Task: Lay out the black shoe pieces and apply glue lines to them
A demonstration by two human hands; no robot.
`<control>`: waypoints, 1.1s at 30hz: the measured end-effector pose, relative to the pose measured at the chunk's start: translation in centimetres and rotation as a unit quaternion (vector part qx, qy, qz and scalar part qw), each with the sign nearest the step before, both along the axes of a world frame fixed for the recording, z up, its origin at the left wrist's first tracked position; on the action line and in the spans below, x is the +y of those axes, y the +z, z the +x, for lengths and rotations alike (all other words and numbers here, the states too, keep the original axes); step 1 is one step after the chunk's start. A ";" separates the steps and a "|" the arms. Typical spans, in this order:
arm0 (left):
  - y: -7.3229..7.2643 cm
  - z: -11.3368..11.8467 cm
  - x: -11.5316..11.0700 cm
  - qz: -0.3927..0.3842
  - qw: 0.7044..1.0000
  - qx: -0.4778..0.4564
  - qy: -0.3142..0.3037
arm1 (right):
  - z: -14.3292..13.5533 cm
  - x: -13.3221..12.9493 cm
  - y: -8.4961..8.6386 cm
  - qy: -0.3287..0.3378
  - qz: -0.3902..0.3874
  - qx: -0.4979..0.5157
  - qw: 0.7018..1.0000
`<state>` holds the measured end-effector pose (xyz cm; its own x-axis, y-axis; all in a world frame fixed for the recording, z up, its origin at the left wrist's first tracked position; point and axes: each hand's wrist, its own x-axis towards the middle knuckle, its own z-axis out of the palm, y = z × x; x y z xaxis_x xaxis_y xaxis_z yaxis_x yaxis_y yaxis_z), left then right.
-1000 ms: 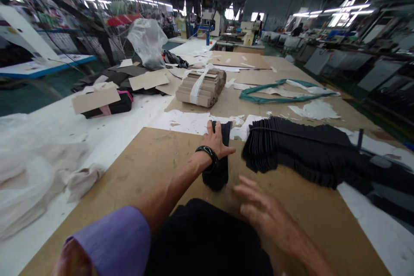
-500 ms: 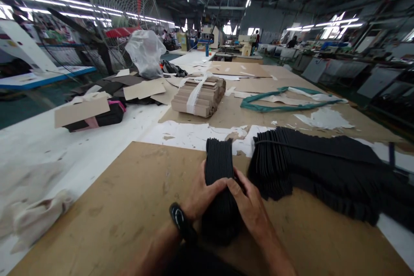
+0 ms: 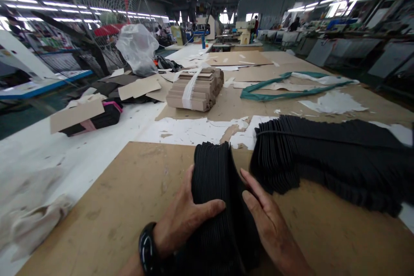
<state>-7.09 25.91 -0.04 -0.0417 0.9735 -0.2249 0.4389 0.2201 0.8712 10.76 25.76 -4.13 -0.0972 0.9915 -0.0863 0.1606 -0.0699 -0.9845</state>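
A thick stack of black pieces (image 3: 211,172) stands on edge on the brown board (image 3: 106,198), in front of me. My left hand (image 3: 186,215), below a black wristband, grips the stack's left side, its thumb across the top. At the stack's right side is my right hand (image 3: 265,215), fingers apart, beside an outer black piece (image 3: 239,194) that stands a little away from the others at the far end. Whether the right fingertips press on that piece is hard to tell. A longer row of black pieces (image 3: 330,155) lies to the right, a strip running along its top.
Beyond the board sits a tied brown bundle (image 3: 190,90). A green band loop (image 3: 268,92) lies at the back right. At the left are a black bundle with a pink tie (image 3: 111,114), a clear plastic bag (image 3: 137,47) and a pale cloth (image 3: 39,224).
My hands have moved apart and nearer to me. The right hand has opened away from the stack's top, and an outer piece now stands apart. The camera view has shifted slightly.
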 end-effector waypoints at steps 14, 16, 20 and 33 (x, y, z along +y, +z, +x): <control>0.7 1.1 -0.5 -0.004 0.998 0.054 0.036 | -0.7 -0.6 0.3 0.044 0.003 -0.020 0.999; 0.8 1.2 -0.5 -0.002 0.998 0.050 0.038 | -0.8 -0.8 0.5 0.045 -0.006 -0.024 0.999; 0.7 1.2 -0.5 0.024 0.999 0.036 0.032 | -0.5 -0.9 0.7 0.049 -0.004 -0.023 0.999; 0.0 0.9 -0.6 0.019 0.999 0.031 0.031 | 0.1 -0.7 0.8 0.079 -0.008 -0.016 0.997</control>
<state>-6.20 25.30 -0.05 -0.1139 0.9764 -0.1834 0.4784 0.2157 0.8512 10.86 25.06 -3.30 -0.2495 0.9624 -0.1070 0.2029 -0.0561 -0.9776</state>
